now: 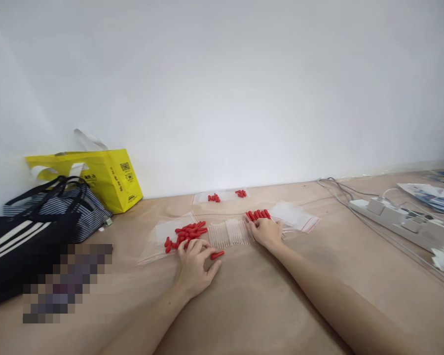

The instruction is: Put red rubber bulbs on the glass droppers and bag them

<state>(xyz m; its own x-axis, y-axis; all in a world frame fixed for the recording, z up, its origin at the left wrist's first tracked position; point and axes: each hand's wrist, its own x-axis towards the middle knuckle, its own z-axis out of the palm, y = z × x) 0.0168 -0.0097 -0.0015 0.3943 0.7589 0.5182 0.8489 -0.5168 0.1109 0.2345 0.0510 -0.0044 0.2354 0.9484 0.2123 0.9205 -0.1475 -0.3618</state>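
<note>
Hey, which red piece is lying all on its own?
The lone red pin-shaped piece beside the left hand, nearer the camera than the thin sticks; the other red pieces lie in groups.

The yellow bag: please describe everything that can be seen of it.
The yellow bag is boxy, with smooth-looking sides that may be coated fabric or paper; I cannot tell which. It has pale strap handles: one rises behind its top edge, the other droops over the front. Dark print, including a square code, shows on the right part. It stands on the table at the left, near the wall, with the striped bag hiding part of its front. No one touches it.
</note>
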